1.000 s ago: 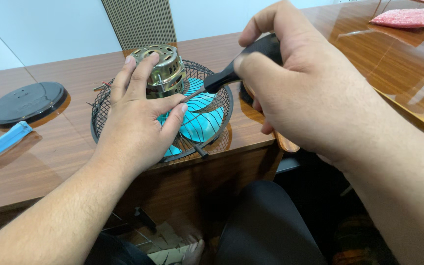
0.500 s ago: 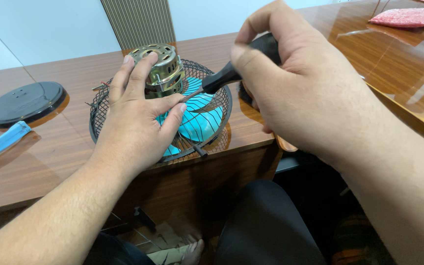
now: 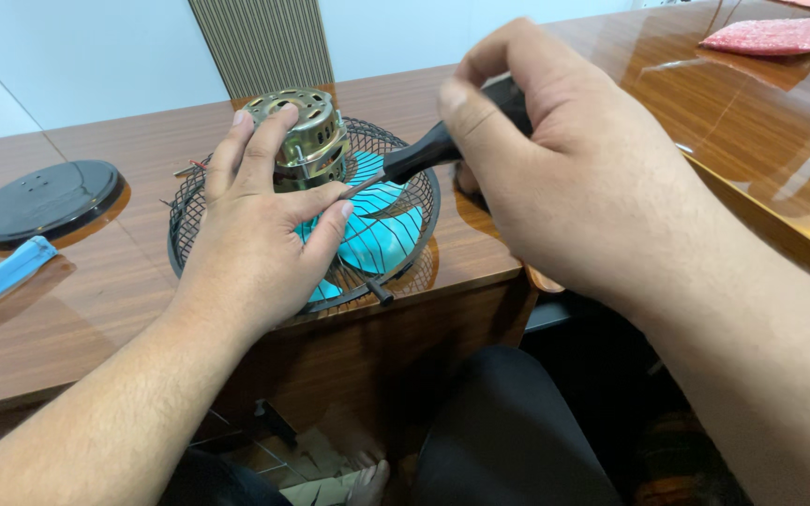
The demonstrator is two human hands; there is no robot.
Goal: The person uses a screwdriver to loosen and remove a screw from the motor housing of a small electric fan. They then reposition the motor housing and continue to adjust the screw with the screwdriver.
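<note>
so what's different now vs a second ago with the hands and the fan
Very little. The right hand has crept slightly left and turned a touch on the black-handled screwdriver, its tip still by the motor housing. Nothing was picked up or let go. The left hand still rests on the wire fan guard with fingers against the housing; the blue blades, black round base and pink cloth lie as before.
</note>
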